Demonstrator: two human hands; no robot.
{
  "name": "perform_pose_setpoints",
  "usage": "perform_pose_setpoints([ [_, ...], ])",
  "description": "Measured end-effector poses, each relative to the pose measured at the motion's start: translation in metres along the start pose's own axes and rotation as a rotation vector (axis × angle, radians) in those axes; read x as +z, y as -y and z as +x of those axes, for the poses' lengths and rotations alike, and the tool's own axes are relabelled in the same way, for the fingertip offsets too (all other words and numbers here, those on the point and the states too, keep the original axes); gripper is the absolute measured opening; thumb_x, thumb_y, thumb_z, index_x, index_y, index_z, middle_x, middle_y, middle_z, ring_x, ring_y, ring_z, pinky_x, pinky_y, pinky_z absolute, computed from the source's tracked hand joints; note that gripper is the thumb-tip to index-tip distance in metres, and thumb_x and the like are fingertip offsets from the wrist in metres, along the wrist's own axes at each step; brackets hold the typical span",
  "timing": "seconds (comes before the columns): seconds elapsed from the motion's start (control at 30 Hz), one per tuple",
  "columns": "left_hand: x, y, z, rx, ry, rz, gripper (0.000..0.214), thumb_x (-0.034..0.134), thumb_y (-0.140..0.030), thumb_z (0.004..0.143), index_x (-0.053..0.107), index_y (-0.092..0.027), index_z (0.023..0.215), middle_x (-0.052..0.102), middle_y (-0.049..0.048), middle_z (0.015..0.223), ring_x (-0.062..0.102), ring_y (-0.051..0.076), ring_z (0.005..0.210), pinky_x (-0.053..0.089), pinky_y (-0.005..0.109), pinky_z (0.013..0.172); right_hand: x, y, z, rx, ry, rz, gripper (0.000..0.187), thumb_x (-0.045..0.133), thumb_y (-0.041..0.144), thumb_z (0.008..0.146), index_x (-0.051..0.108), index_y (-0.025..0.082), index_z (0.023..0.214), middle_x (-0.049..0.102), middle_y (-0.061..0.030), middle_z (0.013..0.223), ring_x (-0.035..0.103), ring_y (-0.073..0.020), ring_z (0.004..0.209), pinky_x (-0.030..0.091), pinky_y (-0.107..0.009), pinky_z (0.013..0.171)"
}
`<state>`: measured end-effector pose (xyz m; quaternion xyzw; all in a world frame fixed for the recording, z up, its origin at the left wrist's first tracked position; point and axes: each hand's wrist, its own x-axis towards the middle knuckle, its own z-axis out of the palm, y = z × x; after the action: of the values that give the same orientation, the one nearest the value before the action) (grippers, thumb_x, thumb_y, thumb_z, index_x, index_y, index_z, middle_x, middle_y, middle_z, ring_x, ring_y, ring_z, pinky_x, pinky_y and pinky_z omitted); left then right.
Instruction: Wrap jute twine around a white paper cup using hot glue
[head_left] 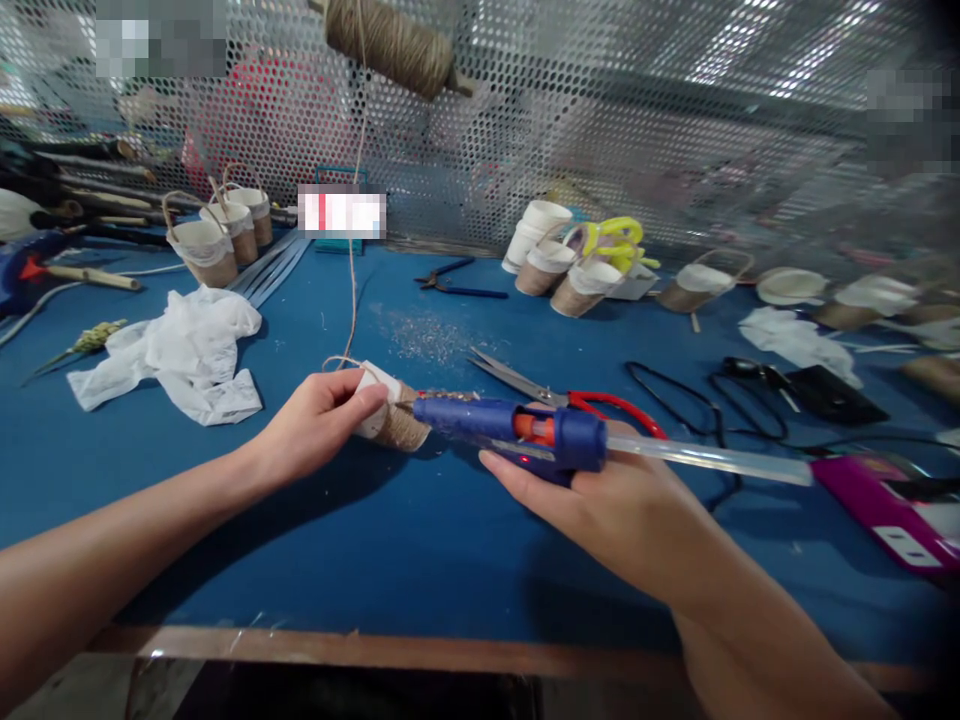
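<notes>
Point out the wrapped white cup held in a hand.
The tilted white cup wrapped in brown twine, in the left hand beside the blue plastic glue gun; the other wrapped cups rest unheld farther back.

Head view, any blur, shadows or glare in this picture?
In the head view, the far-right cups look smeared, while the glue gun reads more clearly; in the head view, a soft shadow darkens the blue table below the right hand; in the head view, bright streaks cross the perforated screen at upper right, and the right corners fall to black.
</notes>
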<state>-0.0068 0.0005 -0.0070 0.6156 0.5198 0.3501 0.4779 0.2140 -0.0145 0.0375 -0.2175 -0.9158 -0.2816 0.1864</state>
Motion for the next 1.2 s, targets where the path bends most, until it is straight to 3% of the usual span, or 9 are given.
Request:
perform_pose_setpoints([
  [0.4,0.0001,-0.0002,-0.0005,0.013,0.001,0.02,0.032,0.044,-0.037,0.08,0.062,-0.011,0.082,0.062,0.0028,0.077,0.052,0.013,0.067,0.039,0.023,0.063,-0.0013,0.0017,0.0048,0.017,0.007,0.013,0.059,0.021,0.007,0.09,0.07,0.018,0.061,0.049,-0.0025,0.041,0.051,-0.0151,0.044,0.035,-0.026,0.047],
  [0.57,-0.0009,0.0014,-0.0013,0.02,0.013,0.023,0.033,0.043,-0.037,0.081,0.063,-0.011,0.084,0.063,0.0029,0.077,0.052,0.013,0.067,0.039,0.023,0.062,-0.0043,0.0028,0.0065,0.031,0.01,0.049,0.057,0.022,0.006,0.089,0.069,0.019,0.061,0.053,-0.003,0.045,0.051,-0.0136,0.046,0.037,-0.024,0.046],
  [1.2,-0.0006,0.0011,-0.0011,0.02,0.016,0.049,0.034,0.042,-0.037,0.081,0.063,-0.01,0.085,0.064,0.0045,0.081,0.054,0.014,0.07,0.04,0.024,0.064,-0.0037,0.0005,0.0048,0.096,0.064,0.082,0.055,0.022,0.012,0.091,0.068,0.018,0.061,0.041,0.0009,0.037,0.044,-0.0131,0.039,0.035,-0.025,0.044],
])
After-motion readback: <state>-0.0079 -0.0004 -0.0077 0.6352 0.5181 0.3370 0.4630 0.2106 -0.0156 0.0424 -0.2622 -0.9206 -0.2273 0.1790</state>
